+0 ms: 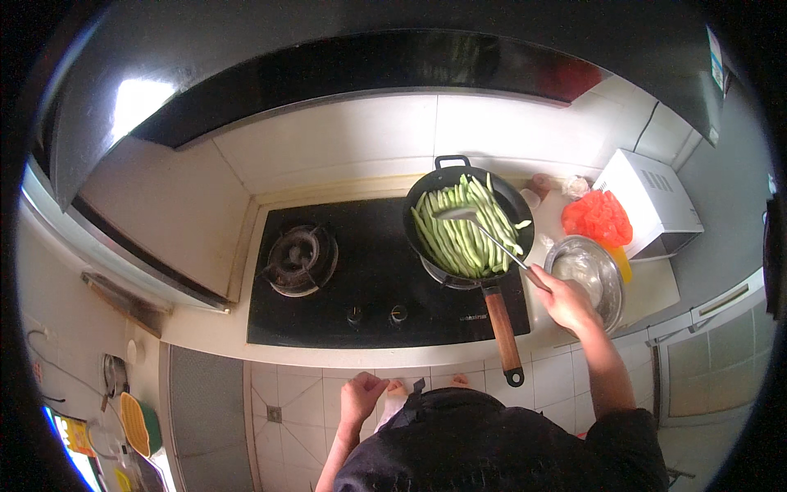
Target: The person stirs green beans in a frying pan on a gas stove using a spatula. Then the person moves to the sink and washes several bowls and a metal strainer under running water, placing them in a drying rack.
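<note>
My right hand [565,302] grips the handle of a metal spatula [501,246], whose blade rests on long green beans [458,240] heaped in a black wok [519,212]. The wok sits on the right burner of a black gas cooktop [369,246], and its wooden handle [504,329] points towards me, over the counter's front edge. My left hand [363,393] hangs in front of the counter with its fingers curled in; nothing shows in it. Beside the right hand stands a steel basin [615,277], partly hidden by that hand.
Right of the wok lie a red plastic bag [596,218] and a white microwave oven [652,197]. The left burner [299,258] bears no pan. Above hangs a dark range hood [369,67]. A yellow and green basket [138,424] stands at the lower left.
</note>
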{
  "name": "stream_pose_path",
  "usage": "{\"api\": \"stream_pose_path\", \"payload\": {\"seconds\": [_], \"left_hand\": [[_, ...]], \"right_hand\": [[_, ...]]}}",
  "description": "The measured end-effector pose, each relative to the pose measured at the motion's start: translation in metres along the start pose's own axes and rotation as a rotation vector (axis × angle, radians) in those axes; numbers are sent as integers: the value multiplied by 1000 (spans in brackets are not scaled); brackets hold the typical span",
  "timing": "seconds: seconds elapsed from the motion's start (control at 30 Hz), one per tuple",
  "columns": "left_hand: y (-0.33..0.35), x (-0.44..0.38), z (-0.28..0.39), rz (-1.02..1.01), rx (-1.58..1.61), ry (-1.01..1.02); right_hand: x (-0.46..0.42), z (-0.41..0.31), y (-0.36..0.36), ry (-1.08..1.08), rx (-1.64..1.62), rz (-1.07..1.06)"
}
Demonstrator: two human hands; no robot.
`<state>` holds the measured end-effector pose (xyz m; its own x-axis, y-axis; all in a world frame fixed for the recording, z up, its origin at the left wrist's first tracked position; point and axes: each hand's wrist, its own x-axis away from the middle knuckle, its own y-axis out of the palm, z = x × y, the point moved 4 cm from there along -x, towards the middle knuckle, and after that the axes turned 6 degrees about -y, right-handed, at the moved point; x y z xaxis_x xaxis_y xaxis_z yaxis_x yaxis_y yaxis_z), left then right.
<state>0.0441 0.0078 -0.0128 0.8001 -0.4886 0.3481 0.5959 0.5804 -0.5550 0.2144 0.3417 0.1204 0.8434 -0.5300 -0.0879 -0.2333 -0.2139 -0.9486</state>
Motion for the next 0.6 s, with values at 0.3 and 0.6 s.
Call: {"api": "stream_pose_path", "payload": {"seconds": [0.3, 0.6], "left_hand": [[11, -4, -17, -27, 57, -11], [12, -16, 11, -47, 14, 34]], "right_hand": [[48, -13, -52, 78, 169, -197], [66, -23, -71, 50, 102, -176]]}}
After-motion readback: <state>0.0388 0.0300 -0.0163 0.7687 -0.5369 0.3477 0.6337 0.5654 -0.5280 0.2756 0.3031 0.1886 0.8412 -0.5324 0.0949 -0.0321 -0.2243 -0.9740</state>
